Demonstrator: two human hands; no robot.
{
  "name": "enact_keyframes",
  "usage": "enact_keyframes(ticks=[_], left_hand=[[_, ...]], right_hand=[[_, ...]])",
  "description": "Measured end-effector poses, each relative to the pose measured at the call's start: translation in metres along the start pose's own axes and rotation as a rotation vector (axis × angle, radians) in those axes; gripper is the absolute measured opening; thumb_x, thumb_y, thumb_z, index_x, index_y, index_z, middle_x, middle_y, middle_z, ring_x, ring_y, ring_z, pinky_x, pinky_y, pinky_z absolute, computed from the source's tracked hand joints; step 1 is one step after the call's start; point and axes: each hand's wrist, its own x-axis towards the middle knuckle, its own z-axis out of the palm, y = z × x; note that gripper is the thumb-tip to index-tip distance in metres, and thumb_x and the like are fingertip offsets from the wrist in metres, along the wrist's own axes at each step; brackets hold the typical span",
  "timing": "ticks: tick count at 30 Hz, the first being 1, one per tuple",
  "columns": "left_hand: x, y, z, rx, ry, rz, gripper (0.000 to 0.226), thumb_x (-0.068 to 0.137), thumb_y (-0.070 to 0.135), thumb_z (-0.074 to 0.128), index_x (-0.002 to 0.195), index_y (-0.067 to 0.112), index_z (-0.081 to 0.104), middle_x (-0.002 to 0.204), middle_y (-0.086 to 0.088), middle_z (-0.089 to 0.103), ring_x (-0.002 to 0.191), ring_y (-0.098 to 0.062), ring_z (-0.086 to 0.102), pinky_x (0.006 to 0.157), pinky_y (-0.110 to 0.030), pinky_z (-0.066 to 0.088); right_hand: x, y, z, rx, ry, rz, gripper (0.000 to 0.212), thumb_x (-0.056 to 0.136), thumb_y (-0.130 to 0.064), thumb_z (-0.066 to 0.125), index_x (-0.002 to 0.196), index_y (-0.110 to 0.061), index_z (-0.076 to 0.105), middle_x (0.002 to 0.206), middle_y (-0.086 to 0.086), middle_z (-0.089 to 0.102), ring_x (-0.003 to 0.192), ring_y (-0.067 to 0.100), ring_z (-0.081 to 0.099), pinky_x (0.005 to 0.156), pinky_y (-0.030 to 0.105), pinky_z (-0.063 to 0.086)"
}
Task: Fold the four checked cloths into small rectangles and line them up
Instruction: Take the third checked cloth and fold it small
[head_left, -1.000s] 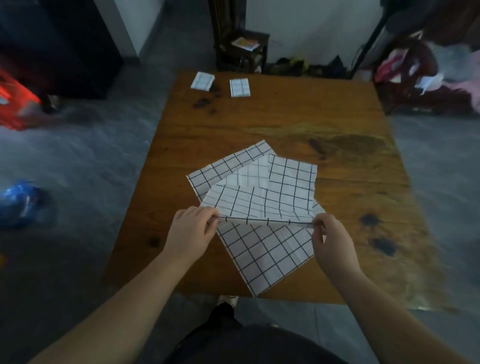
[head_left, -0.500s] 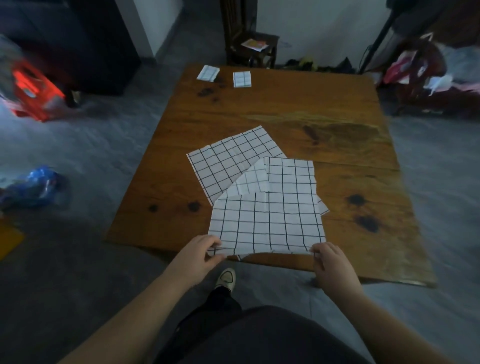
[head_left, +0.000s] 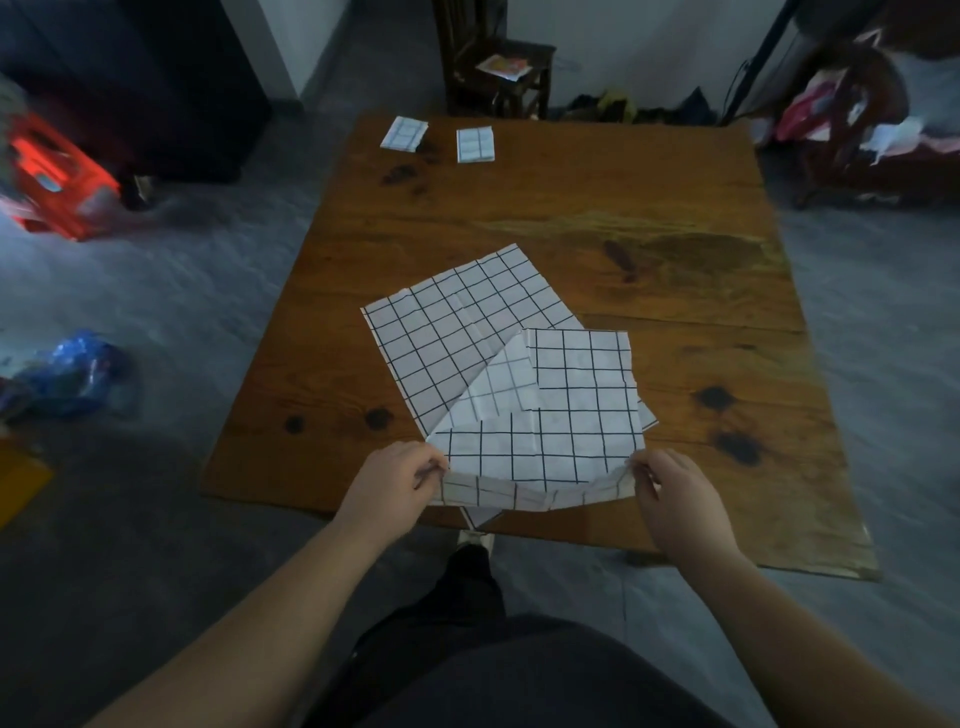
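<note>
On the wooden table (head_left: 571, 208) lie two unfolded white checked cloths. The top cloth (head_left: 566, 415) is held at its near corners: my left hand (head_left: 400, 483) pinches the left corner and my right hand (head_left: 675, 499) the right one. Its near edge is lifted and curled toward me at the table's front edge. A second open cloth (head_left: 452, 332) lies skewed beneath it, reaching back and left. Two small folded checked cloths sit side by side at the far left of the table, one (head_left: 404, 134) left of the other (head_left: 474, 145).
A dark wooden stool (head_left: 498, 67) stands beyond the table's far edge. A red crate (head_left: 57, 187) and a blue bag (head_left: 72, 374) lie on the grey floor to the left. Clothes are heaped at the far right (head_left: 857, 119). My dark trousers and shoe show below the table edge.
Both hands pulled the top cloth toward me, from mid-table to the front edge. Its near edge has since lifted and curled up between my hands.
</note>
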Motion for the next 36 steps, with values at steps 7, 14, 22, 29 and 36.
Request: enact_keyframes(ticks=[7,14,22,29,36], left_hand=[[0.082,-0.016,0.012,0.05,-0.058,0.164,0.016,0.099,0.028,0.062,0.106,0.022,0.074,0.104,0.011,0.069,0.103,-0.008,0.056,0.094,-0.031,0.048],[0.149,-0.024,0.045,0.097,-0.172,0.25,0.023,0.101,0.031,0.06,0.115,0.027,0.078,0.144,0.001,0.06,0.134,-0.023,0.047,0.101,-0.04,0.043],[0.163,-0.04,0.069,0.181,-0.189,0.263,0.022,0.1,0.025,0.062,0.115,0.021,0.078,0.14,-0.002,0.063,0.129,-0.026,0.052,0.103,-0.044,0.045],[0.161,-0.037,0.06,0.066,-0.126,0.113,0.03,0.104,0.018,0.053,0.128,0.011,0.069,0.132,-0.001,0.066,0.125,-0.017,0.053,0.113,-0.038,0.04],[0.164,-0.038,0.013,-0.043,0.113,-0.123,0.033,0.104,0.018,0.053,0.135,0.012,0.064,0.137,-0.004,0.063,0.127,-0.017,0.054,0.107,-0.029,0.042]], right_hand=[[0.058,-0.011,0.019,-0.107,-0.043,0.009,0.017,0.098,-0.015,0.055,0.109,-0.017,0.068,0.103,-0.004,0.067,0.097,0.018,0.055,0.074,0.03,0.042],[0.103,-0.011,0.046,-0.146,-0.164,0.092,0.014,0.098,-0.019,0.053,0.103,-0.022,0.065,0.099,-0.006,0.064,0.095,0.019,0.056,0.073,0.036,0.05],[0.118,-0.004,0.064,-0.123,-0.226,0.13,0.015,0.1,-0.024,0.05,0.105,-0.023,0.065,0.101,-0.005,0.063,0.098,0.019,0.054,0.075,0.035,0.049],[0.122,-0.003,0.064,-0.101,-0.25,0.176,0.024,0.102,-0.028,0.048,0.117,-0.022,0.065,0.112,-0.004,0.064,0.109,0.019,0.053,0.083,0.035,0.049],[0.131,-0.012,0.051,-0.086,-0.173,0.147,0.02,0.103,-0.027,0.046,0.106,-0.02,0.065,0.094,-0.004,0.059,0.095,0.02,0.053,0.067,0.033,0.043]])
